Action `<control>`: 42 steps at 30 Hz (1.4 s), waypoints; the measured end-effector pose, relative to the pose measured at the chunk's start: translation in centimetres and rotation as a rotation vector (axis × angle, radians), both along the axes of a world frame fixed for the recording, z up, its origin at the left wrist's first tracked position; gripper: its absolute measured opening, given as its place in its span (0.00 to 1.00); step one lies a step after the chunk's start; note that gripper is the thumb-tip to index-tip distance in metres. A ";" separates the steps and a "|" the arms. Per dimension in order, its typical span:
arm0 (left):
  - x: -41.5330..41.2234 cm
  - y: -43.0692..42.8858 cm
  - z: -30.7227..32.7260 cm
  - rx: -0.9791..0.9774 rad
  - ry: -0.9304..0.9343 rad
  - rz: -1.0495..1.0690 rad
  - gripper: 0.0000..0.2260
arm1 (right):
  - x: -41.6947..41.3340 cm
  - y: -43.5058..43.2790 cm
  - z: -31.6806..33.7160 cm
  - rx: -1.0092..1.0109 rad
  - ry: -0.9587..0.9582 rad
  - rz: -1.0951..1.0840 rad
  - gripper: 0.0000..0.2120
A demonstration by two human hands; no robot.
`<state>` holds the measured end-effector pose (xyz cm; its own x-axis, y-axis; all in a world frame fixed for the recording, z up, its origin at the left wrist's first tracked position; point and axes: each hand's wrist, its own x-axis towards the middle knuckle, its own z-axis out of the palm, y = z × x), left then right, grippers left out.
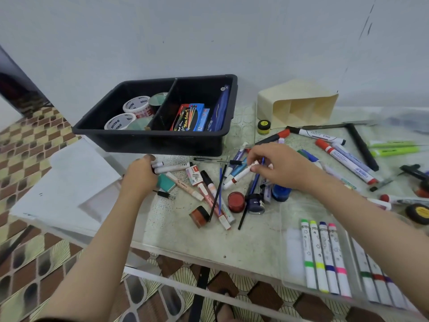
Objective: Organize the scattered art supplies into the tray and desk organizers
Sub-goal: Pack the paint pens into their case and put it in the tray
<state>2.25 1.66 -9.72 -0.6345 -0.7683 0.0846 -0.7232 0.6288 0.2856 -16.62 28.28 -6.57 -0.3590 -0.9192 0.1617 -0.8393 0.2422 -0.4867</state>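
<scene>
The right hand (278, 169) is pinching a white marker (240, 175), lying diagonally — the left hand (139, 176) is gripping a white pen (173, 168). The black tray (148, 141) is sitting behind them, toward the far edge of the table (176, 231), nearer the left hand.
</scene>
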 end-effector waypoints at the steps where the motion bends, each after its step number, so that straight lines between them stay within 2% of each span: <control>1: -0.2 -0.1 0.1 -0.018 -0.010 0.013 0.17 | 0.3 0.3 0.0 -0.064 -0.015 -0.026 0.02; 6: -1.2 0.2 1.0 -0.048 -0.118 -0.002 0.06 | 1.9 2.5 -0.8 -0.319 -0.051 -0.150 0.05; 9: -1.4 0.4 1.3 -0.011 -0.162 -0.007 0.04 | 2.6 3.9 -1.3 -0.423 -0.067 -0.199 0.08; 11: -1.4 0.5 1.4 0.006 -0.144 -0.005 0.07 | 2.9 4.8 -1.5 -0.459 -0.090 -0.223 0.08; 20: -0.7 0.0 1.0 0.009 -0.129 -0.028 0.11 | 4.0 7.7 -2.4 -0.436 -0.106 -0.292 0.10; 25: -0.4 0.1 0.4 -0.069 -0.052 -0.031 0.11 | 4.5 8.5 -2.4 -0.457 -0.106 -0.309 0.09; 31: -0.1 0.4 0.1 -0.152 -0.094 -0.035 0.10 | 4.6 8.9 -2.7 -0.462 -0.124 -0.334 0.08; 35: 0.2 0.3 -0.1 -0.105 -0.037 -0.040 0.09 | 4.7 8.9 -3.0 -0.466 -0.122 -0.332 0.07; 42: 0.2 0.2 -0.3 -0.022 0.026 -0.012 0.13 | 4.9 8.7 -3.1 -0.467 -0.129 -0.323 0.07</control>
<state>2.48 1.90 -9.97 -0.6411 -0.7583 0.1181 -0.7080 0.6438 0.2902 -11.67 37.01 -9.63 -0.6533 -0.6017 0.4596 -0.6851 0.2114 -0.6971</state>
